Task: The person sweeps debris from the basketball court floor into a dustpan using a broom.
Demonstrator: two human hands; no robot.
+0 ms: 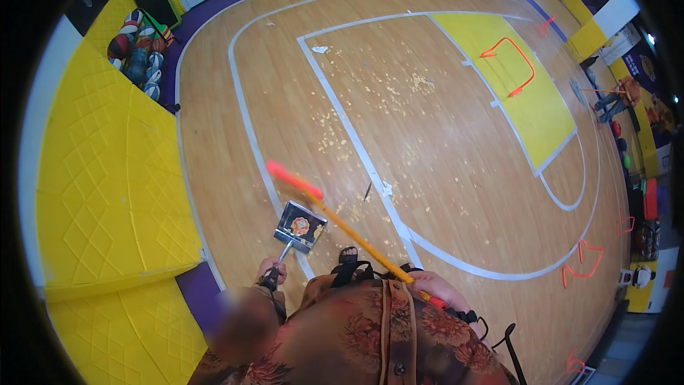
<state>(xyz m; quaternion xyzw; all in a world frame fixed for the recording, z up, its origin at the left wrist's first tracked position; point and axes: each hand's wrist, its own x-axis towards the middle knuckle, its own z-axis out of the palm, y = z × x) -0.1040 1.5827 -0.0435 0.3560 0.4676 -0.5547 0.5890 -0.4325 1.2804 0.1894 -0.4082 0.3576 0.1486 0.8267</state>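
My left hand (273, 269) is closed around the handle of a metal dustpan (300, 226), whose dark pan has a round sticker inside and lies low over the court floor. In my right hand (435, 286), near my waist, is the yellow-orange handle of a broom (352, 235) with a red-orange head, which points up and left past the dustpan. Small yellowish scraps (334, 133) are scattered over the wooden floor. A white crumpled piece (387, 189) lies on the court line beside a thin dark object (367, 191), and another white piece (320, 49) lies farther off.
Yellow wall padding (117, 171) runs along the left, with netted balls (141, 59) beside it. Orange hurdles (526, 67) stand on the court. A person (620, 99) with a long-handled tool is at the far right; another person (641, 277) is at the right edge.
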